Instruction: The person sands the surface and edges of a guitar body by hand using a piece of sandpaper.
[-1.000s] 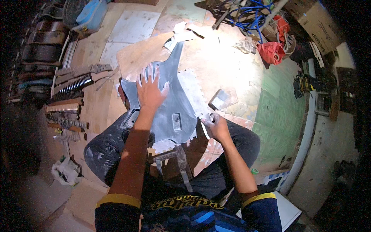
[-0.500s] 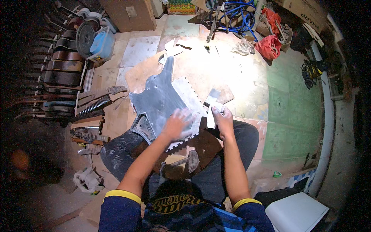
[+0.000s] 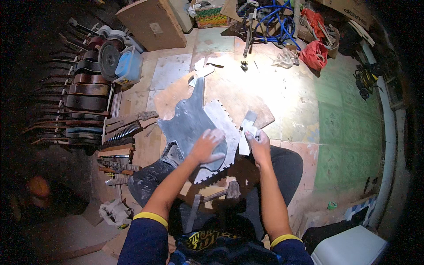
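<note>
A dark grey electric guitar body (image 3: pixel 185 126), streaked with pale dust, lies across a white foam mat (image 3: pixel 219 115) with notched edges, in front of my crossed legs. My left hand (image 3: pixel 210 146) rests on the lower right part of the guitar body, palm down with fingers spread, holding nothing. To the right of the mat, my right hand (image 3: pixel 259 143) pinches a strip of sandpaper (image 3: pixel 249 119) between thumb and fingers. One end of the strip shows grey, the rest white. Part of it is hidden behind my fingers.
Several guitars (image 3: pixel 88 89) hang in a row at the left, beside a blue plastic tub (image 3: pixel 128 65). Guitar necks (image 3: pixel 128 129) and tools lie at the left. A brush (image 3: pixel 233 190) sits between my legs. A coiled blue hose (image 3: pixel 282 26) and red bag (image 3: pixel 314 55) lie at the back.
The whole view has shifted, so things appear farther right and lower. My left hand, blurred by motion before, now shows sharply on the guitar body. My right hand still holds the sandpaper.
</note>
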`<state>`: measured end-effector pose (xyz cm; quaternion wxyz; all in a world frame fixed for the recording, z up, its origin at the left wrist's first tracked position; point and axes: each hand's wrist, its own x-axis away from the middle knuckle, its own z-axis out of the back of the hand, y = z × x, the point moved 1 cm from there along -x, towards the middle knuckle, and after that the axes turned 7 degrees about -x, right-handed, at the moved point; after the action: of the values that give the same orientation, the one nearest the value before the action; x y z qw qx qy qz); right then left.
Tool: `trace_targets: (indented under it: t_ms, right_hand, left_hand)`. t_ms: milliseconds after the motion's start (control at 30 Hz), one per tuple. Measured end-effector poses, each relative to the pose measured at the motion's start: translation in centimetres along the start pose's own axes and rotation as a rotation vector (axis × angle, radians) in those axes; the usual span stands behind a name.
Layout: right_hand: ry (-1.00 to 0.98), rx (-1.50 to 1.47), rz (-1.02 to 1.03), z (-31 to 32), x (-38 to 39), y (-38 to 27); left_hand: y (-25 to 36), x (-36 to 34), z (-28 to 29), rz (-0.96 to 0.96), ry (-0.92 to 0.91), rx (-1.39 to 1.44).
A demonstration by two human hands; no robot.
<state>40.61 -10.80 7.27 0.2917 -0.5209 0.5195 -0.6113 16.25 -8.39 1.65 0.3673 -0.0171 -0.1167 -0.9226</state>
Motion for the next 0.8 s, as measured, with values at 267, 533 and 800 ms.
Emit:
trace_targets:
  t_ms: [267, 533, 800]
  right_hand:
    - [-0.040, 0.080, -0.032, -0.1, 0.0, 0.2]
    - [-0.056, 0.150, 0.007, -0.1, -0.6, 0.4]
    - [-0.085, 0.144, 0.029, -1.1, 0.0, 0.6]
  left_hand:
    - [-14.2, -7.7, 2.3, 0.363, 0.048, -0.171]
    - [-5.6, -6.7, 0.6, 0.330, 0.092, -0.232]
    - [4.7, 0.2, -1.1, 0.004, -0.067, -0.082]
